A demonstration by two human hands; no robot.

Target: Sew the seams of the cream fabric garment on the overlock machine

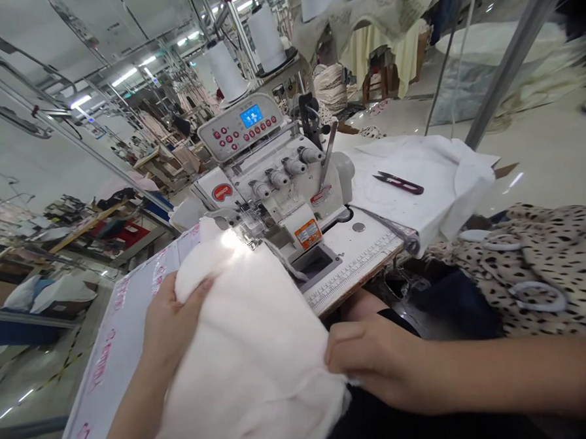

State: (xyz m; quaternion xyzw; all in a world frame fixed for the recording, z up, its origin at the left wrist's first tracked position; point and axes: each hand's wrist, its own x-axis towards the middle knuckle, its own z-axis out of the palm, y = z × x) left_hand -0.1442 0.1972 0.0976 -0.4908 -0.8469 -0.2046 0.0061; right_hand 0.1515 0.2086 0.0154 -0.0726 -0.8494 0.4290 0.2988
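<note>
A soft white piece of fabric reaches from the lit needle area of the overlock sewing machine down over the table's front edge. My left hand grips its left side, thumb on top and fingers tucked at the edge. On the right, my right hand pinches the fabric's right edge, below the machine bed and the ruler strip. The fabric's far end lies at the presser foot. My fingertips are partly hidden by the cloth.
Dark red thread snips lie on white cloth right of the machine. White thread cones stand behind it. Spotted fabric is heaped at the right. A slanting metal pole stands at the upper right.
</note>
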